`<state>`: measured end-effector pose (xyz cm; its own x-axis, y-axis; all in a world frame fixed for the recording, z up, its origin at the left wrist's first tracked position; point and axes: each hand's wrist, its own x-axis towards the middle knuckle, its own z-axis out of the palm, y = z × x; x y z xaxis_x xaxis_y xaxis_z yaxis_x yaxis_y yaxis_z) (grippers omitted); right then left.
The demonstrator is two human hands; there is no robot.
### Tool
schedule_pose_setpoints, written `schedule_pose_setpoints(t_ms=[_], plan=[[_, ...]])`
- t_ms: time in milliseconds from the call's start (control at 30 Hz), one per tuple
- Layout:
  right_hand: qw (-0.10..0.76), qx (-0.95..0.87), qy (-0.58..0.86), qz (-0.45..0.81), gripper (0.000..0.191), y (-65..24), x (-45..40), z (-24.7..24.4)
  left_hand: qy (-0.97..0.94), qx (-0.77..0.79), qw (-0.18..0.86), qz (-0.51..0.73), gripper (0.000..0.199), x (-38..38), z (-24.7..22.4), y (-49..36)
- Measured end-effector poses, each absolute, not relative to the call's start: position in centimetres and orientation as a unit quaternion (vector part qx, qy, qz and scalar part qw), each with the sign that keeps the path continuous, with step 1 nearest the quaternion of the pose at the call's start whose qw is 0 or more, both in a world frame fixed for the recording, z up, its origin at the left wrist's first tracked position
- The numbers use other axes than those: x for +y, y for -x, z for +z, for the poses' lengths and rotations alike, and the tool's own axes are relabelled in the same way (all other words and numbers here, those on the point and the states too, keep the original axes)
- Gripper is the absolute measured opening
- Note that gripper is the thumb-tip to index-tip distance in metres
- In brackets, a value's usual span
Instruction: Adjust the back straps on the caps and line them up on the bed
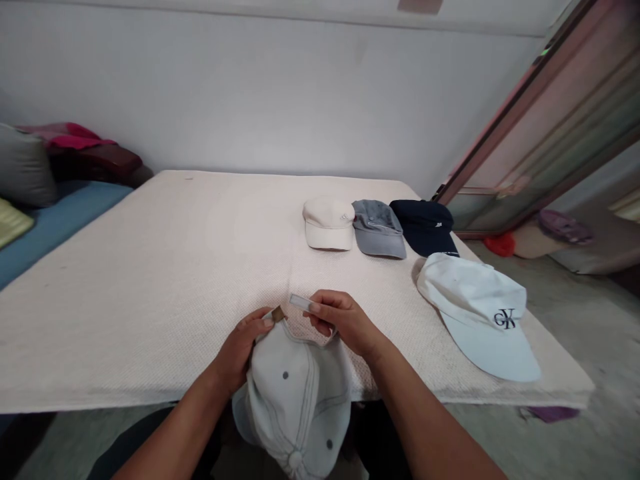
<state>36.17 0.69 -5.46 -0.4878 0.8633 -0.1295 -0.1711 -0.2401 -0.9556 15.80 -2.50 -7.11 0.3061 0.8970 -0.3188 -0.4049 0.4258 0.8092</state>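
Observation:
A light grey baseball cap (285, 407) hangs over the near table edge, its crown button toward me and its back opening toward the table. My left hand (245, 343) pinches the cap's back edge beside a brown buckle tab (278, 314). Between thumb and fingers, my right hand (340, 317) grips the cap's loose strap (301, 303), whose pale end points left toward the buckle. Strap and buckle are a small gap apart. Part of the cap's brim shows at its lower left.
A cream cap (327, 223), a grey cap (379, 229) and a navy cap (424, 227) stand in a row toward the back right. Nearer, a white cap (475, 307) with dark lettering lies on the cloth-covered table (150, 287). Cushions (25, 167) are at left.

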Motion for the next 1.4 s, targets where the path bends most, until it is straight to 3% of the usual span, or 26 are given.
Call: schedule_pose_setpoints(t_ms=[533, 867, 1100, 1400], plan=[[0.333, -0.482, 0.337, 0.737, 0.018, -36.09, 0.4, -5.88, -0.287, 0.416, 0.751, 0.424, 0.021, -2.92, -7.02, -15.66], [0.277, -0.5, 0.314, 0.758, 0.016, -35.82, 0.11, -5.99, -0.245, 0.397, 0.776, 0.425, 0.013, -3.2, -7.61, -15.67], [0.284, -0.487, 0.315, 0.764, 0.012, -35.94, 0.15, -5.83, -0.277, 0.365, 0.781, 0.425, 0.01, -3.06, -7.68, -15.39], [0.3, -0.494, 0.304, 0.757, 0.02, -35.58, 0.09, -5.87, -0.271, 0.37, 0.78, 0.426, 0.012, -3.06, -7.5, -15.35]])
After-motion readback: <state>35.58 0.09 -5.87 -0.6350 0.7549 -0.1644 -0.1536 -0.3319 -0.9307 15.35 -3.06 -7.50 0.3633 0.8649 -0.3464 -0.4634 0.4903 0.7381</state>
